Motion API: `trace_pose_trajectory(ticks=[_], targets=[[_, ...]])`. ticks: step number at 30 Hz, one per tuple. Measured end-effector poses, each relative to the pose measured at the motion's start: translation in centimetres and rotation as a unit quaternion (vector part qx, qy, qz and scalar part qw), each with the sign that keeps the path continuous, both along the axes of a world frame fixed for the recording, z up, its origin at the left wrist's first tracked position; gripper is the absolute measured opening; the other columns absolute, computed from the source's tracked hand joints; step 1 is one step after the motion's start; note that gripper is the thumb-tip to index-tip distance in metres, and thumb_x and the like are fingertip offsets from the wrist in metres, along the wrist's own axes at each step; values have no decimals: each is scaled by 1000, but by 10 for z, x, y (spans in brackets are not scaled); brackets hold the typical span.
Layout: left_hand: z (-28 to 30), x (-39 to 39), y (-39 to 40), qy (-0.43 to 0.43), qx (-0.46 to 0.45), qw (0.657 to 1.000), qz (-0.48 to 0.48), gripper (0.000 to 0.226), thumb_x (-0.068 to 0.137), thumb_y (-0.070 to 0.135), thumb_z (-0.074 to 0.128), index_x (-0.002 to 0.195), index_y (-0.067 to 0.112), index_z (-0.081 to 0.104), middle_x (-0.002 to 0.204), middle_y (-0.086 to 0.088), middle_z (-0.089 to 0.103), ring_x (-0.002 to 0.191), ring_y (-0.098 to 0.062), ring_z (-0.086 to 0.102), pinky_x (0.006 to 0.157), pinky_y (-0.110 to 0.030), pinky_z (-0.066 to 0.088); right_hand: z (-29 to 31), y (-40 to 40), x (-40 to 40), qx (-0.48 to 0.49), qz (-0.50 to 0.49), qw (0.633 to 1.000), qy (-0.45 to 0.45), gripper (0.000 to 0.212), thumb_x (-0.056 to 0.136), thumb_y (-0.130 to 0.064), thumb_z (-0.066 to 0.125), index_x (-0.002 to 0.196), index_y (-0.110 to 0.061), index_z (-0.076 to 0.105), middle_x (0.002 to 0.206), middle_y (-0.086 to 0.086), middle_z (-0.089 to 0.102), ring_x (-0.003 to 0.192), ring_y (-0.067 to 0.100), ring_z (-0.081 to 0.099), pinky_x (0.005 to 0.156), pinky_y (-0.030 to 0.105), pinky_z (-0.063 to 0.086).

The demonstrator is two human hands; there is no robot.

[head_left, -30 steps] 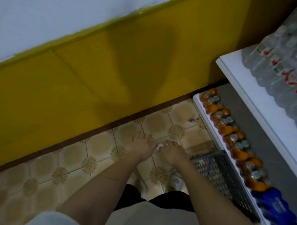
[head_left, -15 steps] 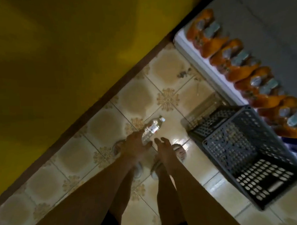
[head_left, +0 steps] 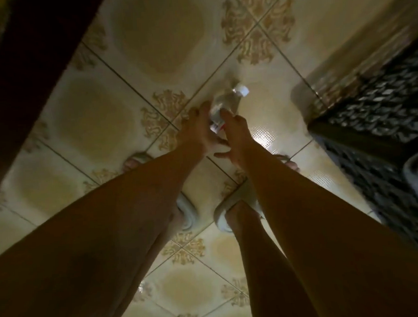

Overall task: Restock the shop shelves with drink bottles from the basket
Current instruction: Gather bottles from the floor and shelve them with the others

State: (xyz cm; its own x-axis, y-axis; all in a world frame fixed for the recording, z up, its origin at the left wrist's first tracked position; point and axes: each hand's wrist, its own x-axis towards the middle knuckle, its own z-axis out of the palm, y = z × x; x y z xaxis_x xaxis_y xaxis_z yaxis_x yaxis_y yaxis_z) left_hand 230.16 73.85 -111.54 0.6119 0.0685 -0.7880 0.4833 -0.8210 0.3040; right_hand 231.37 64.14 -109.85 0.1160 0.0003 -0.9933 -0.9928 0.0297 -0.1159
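Underfoot, a glossy tiled floor (head_left: 164,38), cream with brownish centres and ornate corner motifs, bright glare near the middle right. Along the upper left, a dark skirting band (head_left: 29,60) with a sliver of yellow wall above it. At the right edge, one dark plastic basket (head_left: 379,131) with lattice sides, blurred, standing on the tiles; contents not discernible.

Two bare forearms reaching down from the bottom of the view, two legs behind them, two pale sandals (head_left: 187,214) planted on the floor.

One clear drink bottle (head_left: 226,105) with a white cap and a label showing a touch of red, tilted, cap pointing up and to the right, away from the body. Held low over the floor between both hands, well left of the basket and ahead of the feet.

Left hand (head_left: 197,130) wrapped round the bottle's left side, fingers curled onto it. Right hand (head_left: 235,133) against the bottle's right side, index finger laid along it, thumb spread below; grasp looks partial, the lower fingers hidden.
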Motion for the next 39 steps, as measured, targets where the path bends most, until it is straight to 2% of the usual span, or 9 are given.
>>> trace_pose_trajectory(ticks=[3,7,10,13,18,23,28,32,39], targets=[[-4,6,5,-6,-18,1000,1,84,67,35,90,136,18,44,121,-2,56,108,-24,61,87,-32,53,-8,3,0,9,-16,1000,-5,61,96,-48,57,148,-26,33,140,5,50,104,26,57,71,42,56],[25,13,25,56,-137,982,121,78,62,15,93,126,17,49,105,12,61,95,-7,63,69,-11,45,14,-1,-2,34,-7,999,-23,67,94,-47,61,150,-29,28,141,5,51,119,31,58,93,55,52],[63,20,35,82,-217,959,164,63,64,1,88,118,17,59,104,3,71,99,-13,70,82,-29,58,53,-6,6,44,9,997,-57,63,92,-49,63,146,-30,35,138,4,56,117,29,60,95,56,51],[115,36,35,115,-269,942,165,50,74,-16,75,105,21,63,87,10,75,85,-3,72,67,-17,55,103,-16,19,63,22,994,-84,51,95,-55,55,136,-25,48,131,5,60,117,27,61,98,53,51],[199,72,31,205,-271,922,185,54,78,-4,77,106,35,52,107,5,70,100,-16,67,85,-42,56,197,-45,33,88,14,993,-77,55,100,-63,29,137,-29,52,133,1,59,121,27,55,103,54,41],[275,104,21,221,-317,897,213,66,80,-7,73,128,28,42,121,-8,64,109,-29,65,86,-52,56,269,-59,30,121,8,988,-98,51,96,-66,38,132,-33,52,128,1,60,118,30,57,98,60,47],[346,138,-6,201,-357,904,122,81,75,-6,76,141,23,40,127,-13,65,118,-32,63,84,-48,57,331,-71,35,122,-24,979,-164,59,86,-70,58,135,-39,48,133,2,55,113,31,61,84,57,57],[398,174,-44,172,-372,910,57,58,84,-13,64,124,27,49,129,-17,64,120,-35,62,102,-56,48,379,-105,60,87,-60,963,-249,52,85,-60,66,130,-38,54,127,-6,65,110,24,67,82,51,60],[497,234,-148,91,-411,905,-64,44,90,1,66,126,25,57,127,-2,63,113,-19,65,90,-40,55,468,-191,100,-46,-150,904,-399,53,79,-47,77,126,-38,55,118,-12,69,109,13,67,73,41,60]])
